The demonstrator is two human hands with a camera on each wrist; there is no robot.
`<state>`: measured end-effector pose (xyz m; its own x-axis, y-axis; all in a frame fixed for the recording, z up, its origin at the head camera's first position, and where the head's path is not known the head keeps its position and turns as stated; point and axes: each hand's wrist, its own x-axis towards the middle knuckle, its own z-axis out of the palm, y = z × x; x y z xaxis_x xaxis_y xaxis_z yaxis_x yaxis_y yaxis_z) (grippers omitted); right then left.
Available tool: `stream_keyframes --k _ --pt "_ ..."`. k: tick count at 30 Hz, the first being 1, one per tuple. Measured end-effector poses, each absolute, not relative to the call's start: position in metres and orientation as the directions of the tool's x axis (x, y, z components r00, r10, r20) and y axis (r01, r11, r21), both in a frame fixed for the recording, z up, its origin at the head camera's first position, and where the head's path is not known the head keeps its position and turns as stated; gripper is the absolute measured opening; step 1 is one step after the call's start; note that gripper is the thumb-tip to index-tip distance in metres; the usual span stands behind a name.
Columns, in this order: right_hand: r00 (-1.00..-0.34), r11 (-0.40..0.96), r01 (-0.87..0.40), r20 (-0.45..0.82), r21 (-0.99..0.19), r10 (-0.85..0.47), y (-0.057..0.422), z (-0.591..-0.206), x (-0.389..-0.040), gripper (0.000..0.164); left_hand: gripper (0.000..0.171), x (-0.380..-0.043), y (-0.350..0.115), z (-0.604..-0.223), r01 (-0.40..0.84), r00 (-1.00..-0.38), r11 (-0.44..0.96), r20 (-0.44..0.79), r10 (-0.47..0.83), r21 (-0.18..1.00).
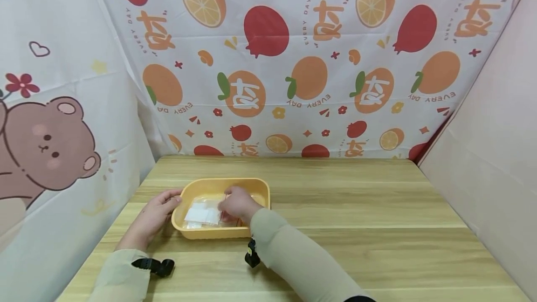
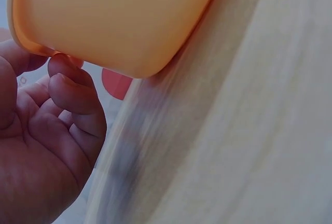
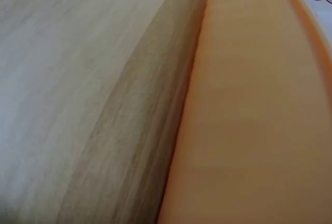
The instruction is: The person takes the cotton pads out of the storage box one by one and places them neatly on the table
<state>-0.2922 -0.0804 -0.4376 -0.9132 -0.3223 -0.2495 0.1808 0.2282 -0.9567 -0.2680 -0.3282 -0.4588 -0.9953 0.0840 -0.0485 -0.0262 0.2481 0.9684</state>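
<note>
While my left hand (image 1: 158,209) steadies the yellow bin (image 1: 209,233): fingers curled, pinching its left rim.
Yellow bin: flat on the tabletop (image 1: 356,227).
White packets (image 1: 202,213): inside the bin, just beside my right hand (image 1: 240,205).
Right fingers: down in the bin; cannot tell whether they pinch anything.
Packet risk: clinging plastic could lift two together.
Bin risk: my right sleeve (image 1: 274,232) crosses the front corner; a snag, or slack left grip, could drag it.
</note>
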Motion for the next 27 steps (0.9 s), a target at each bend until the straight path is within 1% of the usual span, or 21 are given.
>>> stream_keyframes --k 5,9,11,16,18,23,27 --pt "-0.925 0.263 0.14 -0.221 -0.955 -0.31 -0.082 -0.436 -0.288 0.055 0.054 -0.266 -0.328 -0.458 -0.033 -0.995 0.244 -0.054 0.081 0.969" --pt "-0.938 0.293 0.073 -0.166 -0.953 -0.304 -0.078 -0.432 -0.287 0.053 0.052 -0.266 -0.327 -0.457 -0.031 -0.995 0.23 -0.051 0.081 0.973" --pt "-0.942 0.314 0.033 -0.134 -0.949 -0.308 -0.073 -0.431 -0.286 0.049 0.052 -0.265 -0.327 -0.457 -0.029 -0.995 0.226 -0.049 0.083 0.974" --pt "-0.942 0.358 -0.129 0.002 -0.925 -0.335 -0.059 -0.427 -0.284 0.018 0.052 -0.264 -0.327 -0.457 -0.029 -0.995 0.229 -0.049 0.082 0.973" --pt "-0.936 0.374 -0.206 0.071 -0.904 -0.344 -0.052 -0.424 -0.284 0.01 0.051 -0.264 -0.328 -0.457 -0.03 -0.995 0.228 -0.05 0.081 0.973" --pt "-0.918 0.407 -0.338 0.201 -0.848 -0.343 -0.032 -0.415 -0.285 0.015 0.051 -0.263 -0.328 -0.456 -0.024 -0.996 0.224 -0.042 0.078 0.974" --pt "-0.902 0.41 -0.396 0.265 -0.822 -0.34 -0.012 -0.401 -0.283 0.016 0.051 -0.264 -0.327 -0.456 -0.018 -0.996 0.22 -0.036 0.079 0.975"
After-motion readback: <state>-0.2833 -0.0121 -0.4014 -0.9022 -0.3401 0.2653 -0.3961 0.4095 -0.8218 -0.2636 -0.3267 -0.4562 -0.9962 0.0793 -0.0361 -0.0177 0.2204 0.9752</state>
